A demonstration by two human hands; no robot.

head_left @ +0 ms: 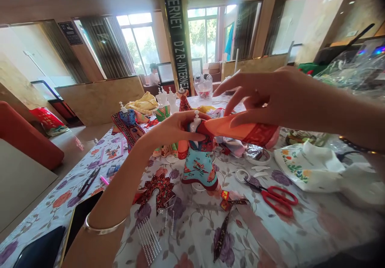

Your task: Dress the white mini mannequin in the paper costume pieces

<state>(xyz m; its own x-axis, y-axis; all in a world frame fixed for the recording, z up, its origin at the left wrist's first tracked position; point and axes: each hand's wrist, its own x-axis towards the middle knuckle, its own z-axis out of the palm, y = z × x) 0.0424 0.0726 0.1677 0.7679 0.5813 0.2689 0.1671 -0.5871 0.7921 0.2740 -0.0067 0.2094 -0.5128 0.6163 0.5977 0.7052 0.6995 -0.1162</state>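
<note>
A small white mannequin (196,123) stands upright before me, dressed in a dark patterned top and a light-blue floral skirt (200,168) with a dark red hem. My left hand (177,129) is closed around its upper body; some fingers are hidden behind it. From its shoulder a strip of orange cloth (230,127) with a red patterned end stretches out to the right. My right hand (255,99) has its thumb against this cloth, with index and middle fingers reaching out above it. Its other fingers are partly hidden.
Red-handled scissors (279,200) lie at right near a white floral cloth item (306,166). Pearl strips (148,240), a dark red beaded piece (158,190) and thread snips (88,183) lie around. Other dressed mannequins (162,113) stand behind; a phone (40,248) is front left.
</note>
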